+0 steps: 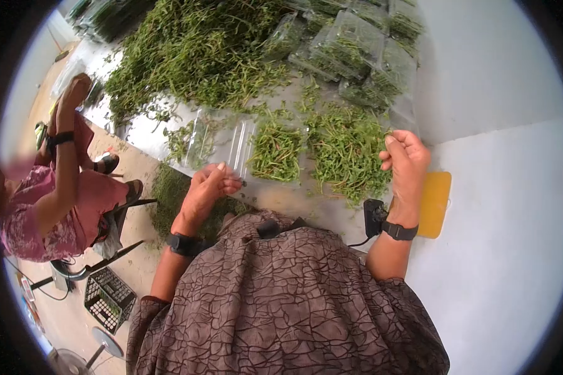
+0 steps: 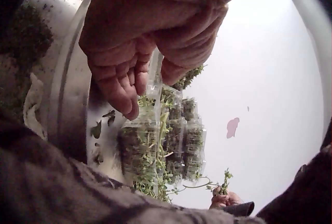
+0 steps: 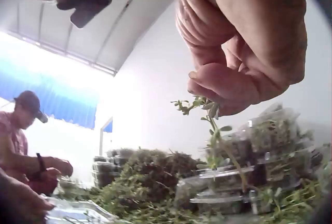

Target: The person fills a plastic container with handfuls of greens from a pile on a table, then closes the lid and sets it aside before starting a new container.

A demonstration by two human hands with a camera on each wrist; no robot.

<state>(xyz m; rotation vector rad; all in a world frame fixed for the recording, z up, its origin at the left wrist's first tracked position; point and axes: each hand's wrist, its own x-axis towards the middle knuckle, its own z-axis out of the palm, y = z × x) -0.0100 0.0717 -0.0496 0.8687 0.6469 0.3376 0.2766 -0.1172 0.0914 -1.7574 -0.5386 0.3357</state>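
Note:
My left hand (image 1: pixel 205 189) holds the near edge of a clear plastic clamshell box, its rim (image 2: pixel 154 73) between thumb and fingers in the left wrist view. The box lies open on the table, its lid (image 1: pixel 239 147) to the left and leafy green stems (image 1: pixel 275 152) filling the base. On the right, my right hand (image 1: pixel 408 161) is raised over a loose pile of cut greens (image 1: pixel 350 150). Thumb and forefinger pinch a thin leafy sprig (image 3: pixel 218 130), which hangs down in the right wrist view.
A large heap of greens (image 1: pixel 194 56) covers the back of the table. Filled clear boxes (image 1: pixel 350 50) are stacked at the back right, by the white wall (image 1: pixel 500 187). Another person (image 1: pixel 62 187) sits at left, near a black crate (image 1: pixel 109 300) on the floor.

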